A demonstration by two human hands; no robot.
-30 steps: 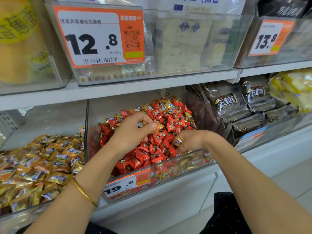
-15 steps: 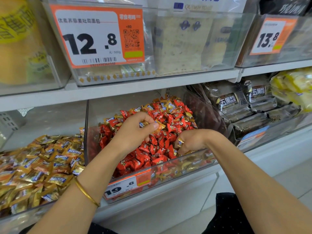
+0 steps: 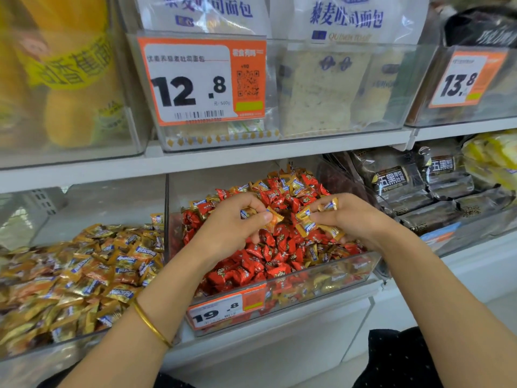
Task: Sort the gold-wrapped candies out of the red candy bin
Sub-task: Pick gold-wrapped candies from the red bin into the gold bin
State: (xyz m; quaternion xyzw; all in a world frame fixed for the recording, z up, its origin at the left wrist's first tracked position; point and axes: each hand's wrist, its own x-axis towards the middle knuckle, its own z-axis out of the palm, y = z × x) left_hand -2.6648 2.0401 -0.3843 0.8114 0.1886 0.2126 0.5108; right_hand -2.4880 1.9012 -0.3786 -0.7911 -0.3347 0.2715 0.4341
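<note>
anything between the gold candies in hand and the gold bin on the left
Yes: the clear side wall stands between the gold bin and the gold candies that the left hand and right hand hold.

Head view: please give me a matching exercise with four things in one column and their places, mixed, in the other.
Things: 1 bangle; 2 12.8 tag; 3 dark packets; 4 gold bin.
Places: a right of red bin; b left wrist; c upper bin front; d left of red bin.
Pairs: 1-b; 2-c; 3-a; 4-d.
</note>
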